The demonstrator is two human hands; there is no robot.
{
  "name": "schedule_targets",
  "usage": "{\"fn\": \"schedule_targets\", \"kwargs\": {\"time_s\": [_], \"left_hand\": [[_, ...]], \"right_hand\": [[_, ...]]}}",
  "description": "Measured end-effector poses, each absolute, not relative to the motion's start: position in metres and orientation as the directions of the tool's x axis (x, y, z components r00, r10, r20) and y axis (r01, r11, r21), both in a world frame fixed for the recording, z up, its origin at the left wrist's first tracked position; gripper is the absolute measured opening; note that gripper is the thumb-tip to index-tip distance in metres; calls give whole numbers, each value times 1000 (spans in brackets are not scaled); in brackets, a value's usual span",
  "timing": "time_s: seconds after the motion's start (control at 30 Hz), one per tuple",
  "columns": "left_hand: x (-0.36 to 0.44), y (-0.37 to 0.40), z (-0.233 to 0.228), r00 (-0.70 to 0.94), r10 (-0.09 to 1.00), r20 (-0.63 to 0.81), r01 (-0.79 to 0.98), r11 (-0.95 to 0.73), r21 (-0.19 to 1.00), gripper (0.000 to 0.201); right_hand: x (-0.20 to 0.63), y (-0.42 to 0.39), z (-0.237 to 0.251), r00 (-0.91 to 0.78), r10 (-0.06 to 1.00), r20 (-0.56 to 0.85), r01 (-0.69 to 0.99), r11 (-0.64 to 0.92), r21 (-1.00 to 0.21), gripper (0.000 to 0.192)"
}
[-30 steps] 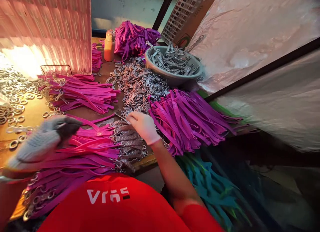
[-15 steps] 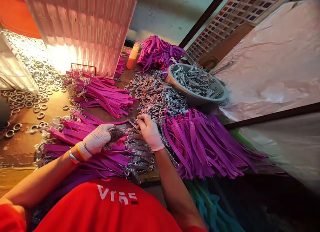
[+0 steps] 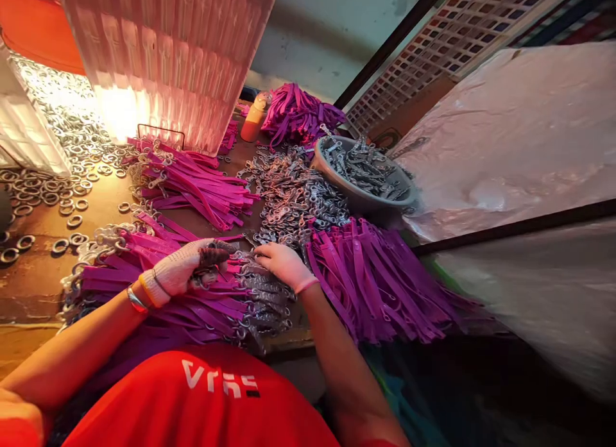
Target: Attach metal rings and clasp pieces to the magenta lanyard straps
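Observation:
My left hand (image 3: 180, 270), in a knitted glove with dark-stained fingers, is closed above a pile of magenta straps (image 3: 163, 299); whatever it grips is hidden by the fingers. Just to its right, my right hand (image 3: 282, 264), in a pale glove, pinches with thumb and fingertips at a small grey metal clip, mostly covered. Below both hands lies a row of metal clips (image 3: 267, 293) fixed to the strap ends. Metal rings (image 3: 91, 248) hang on the straps' left ends. Loose metal clips (image 3: 298, 193) are heaped just beyond my right hand.
A grey basin (image 3: 337, 177) full of clips stands at the back right. More purple straps (image 3: 370, 280) hang over the table edge at right. Loose rings (image 3: 74, 221) lie at left near a ribbed translucent panel (image 3: 178, 56). An orange bottle (image 3: 255, 117) stands at the back.
My right hand has lowered slightly and moved left, closer to my left hand. The left hand stays closed over the straps. The view has shifted a little to the right.

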State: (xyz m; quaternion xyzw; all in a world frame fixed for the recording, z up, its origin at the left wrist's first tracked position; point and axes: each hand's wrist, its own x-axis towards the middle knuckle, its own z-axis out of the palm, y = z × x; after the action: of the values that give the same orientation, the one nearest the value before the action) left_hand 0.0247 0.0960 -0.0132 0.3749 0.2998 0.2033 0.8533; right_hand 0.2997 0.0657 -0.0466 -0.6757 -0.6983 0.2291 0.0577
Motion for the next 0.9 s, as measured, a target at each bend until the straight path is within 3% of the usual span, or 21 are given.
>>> {"fn": "schedule_targets", "kwargs": {"time_s": [0.17, 0.3, 0.5, 0.63, 0.9], "left_hand": [[17, 108, -23, 819, 471, -328, -225, 789, 571, 50], [15, 111, -27, 842, 444, -308, -260, 833, 488, 57], [16, 108, -31, 798, 480, -366, -284, 834, 474, 38], [18, 104, -26, 748, 501, -435, -277, 832, 481, 25], [17, 105, -26, 760, 475, -444, -299, 862, 410, 28]], "right_hand": [[305, 69, -51, -163, 945, -284, 923, 45, -381, 28], [307, 65, -57, -112, 955, -276, 933, 6, -360, 29], [300, 55, -59, 31, 970, -242, 943, -109, -316, 21], [294, 47, -60, 76, 982, -175, 944, -128, -305, 27], [292, 30, -71, 142, 989, 51, 912, -111, -394, 42]]}}
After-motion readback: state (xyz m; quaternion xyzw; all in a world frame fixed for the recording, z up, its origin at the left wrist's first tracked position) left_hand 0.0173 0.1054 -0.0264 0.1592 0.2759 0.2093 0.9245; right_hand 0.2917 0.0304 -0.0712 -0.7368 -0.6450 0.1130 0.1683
